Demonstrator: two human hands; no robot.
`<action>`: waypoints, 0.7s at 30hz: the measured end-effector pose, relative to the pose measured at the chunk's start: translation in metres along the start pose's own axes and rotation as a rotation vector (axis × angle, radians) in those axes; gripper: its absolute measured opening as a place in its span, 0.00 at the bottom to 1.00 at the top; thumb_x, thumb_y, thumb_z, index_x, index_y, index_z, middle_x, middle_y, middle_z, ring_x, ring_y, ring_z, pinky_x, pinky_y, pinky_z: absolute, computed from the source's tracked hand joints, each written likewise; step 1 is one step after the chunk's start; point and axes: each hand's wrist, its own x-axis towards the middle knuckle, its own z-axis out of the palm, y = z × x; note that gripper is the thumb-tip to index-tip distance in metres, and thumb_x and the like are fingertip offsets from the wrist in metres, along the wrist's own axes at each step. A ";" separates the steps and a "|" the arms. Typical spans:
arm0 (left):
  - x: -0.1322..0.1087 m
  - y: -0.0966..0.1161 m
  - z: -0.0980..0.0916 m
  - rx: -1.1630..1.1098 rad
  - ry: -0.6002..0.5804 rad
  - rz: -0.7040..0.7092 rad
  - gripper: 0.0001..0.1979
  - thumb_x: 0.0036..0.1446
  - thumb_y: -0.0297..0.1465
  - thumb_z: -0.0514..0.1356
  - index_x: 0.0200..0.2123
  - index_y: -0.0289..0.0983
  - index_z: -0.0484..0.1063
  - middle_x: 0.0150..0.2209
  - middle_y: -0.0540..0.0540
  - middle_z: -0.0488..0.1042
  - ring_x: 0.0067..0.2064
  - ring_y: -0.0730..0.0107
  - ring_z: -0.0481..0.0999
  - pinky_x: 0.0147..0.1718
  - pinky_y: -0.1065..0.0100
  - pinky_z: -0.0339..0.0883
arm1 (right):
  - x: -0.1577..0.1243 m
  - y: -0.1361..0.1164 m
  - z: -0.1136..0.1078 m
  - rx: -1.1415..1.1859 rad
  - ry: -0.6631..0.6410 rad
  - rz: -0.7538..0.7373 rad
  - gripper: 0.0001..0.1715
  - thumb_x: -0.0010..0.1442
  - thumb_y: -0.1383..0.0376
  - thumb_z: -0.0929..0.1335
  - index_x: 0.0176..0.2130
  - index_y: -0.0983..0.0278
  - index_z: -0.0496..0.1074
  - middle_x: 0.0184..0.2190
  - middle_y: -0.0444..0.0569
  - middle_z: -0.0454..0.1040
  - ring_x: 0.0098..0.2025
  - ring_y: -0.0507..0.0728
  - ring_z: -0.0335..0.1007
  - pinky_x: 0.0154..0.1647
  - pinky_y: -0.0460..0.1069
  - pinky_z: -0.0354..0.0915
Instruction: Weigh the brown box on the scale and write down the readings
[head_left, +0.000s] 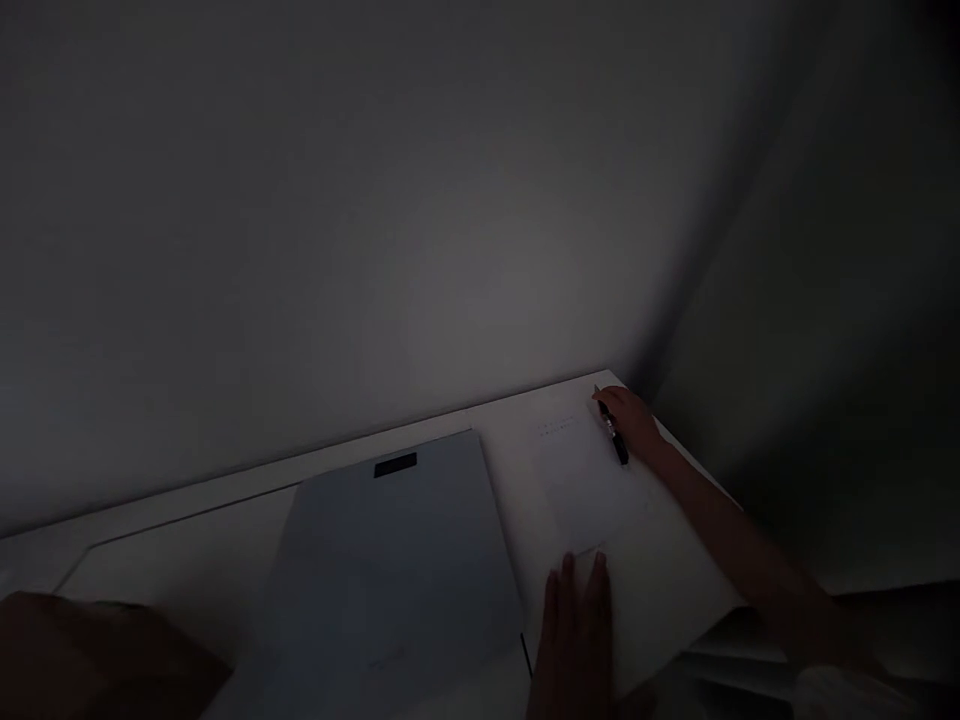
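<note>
In the dim head view, my right hand (pixel 628 418) is at the far right corner of the white tabletop. Its fingers close around the upper end of a dark pen (pixel 613 432), which slants down toward me. A sheet of white paper (pixel 585 490) lies just left of the pen, with faint rows of marks near its top edge. My left hand (pixel 576 635) rests flat at the paper's near edge, its fingers stretched out and slightly apart, with nothing visible in them.
A large grey-blue flat panel (pixel 397 560) with a small black rectangle near its far edge lies left of the paper. A brown object (pixel 97 655) is at the lower left. Behind the table (pixel 510 415) stands a pale wall (pixel 420 220); dark shelf-like edges show at lower right.
</note>
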 end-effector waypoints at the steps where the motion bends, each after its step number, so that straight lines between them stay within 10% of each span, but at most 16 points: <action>1: -0.003 0.003 0.001 -0.030 -0.046 -0.064 0.51 0.50 0.47 0.61 0.69 0.33 0.41 0.70 0.49 0.40 0.69 0.40 0.30 0.59 0.46 0.62 | 0.000 0.004 0.000 -0.027 -0.020 0.001 0.23 0.57 0.74 0.61 0.49 0.63 0.73 0.50 0.57 0.73 0.51 0.63 0.68 0.50 0.56 0.64; 21: -0.008 0.020 -0.029 0.105 -0.120 -0.086 0.44 0.60 0.48 0.54 0.69 0.31 0.39 0.71 0.45 0.34 0.69 0.41 0.28 0.61 0.51 0.61 | 0.000 0.024 0.013 -0.142 -0.226 -0.148 0.23 0.64 0.67 0.57 0.50 0.61 0.75 0.46 0.56 0.77 0.47 0.63 0.70 0.46 0.57 0.64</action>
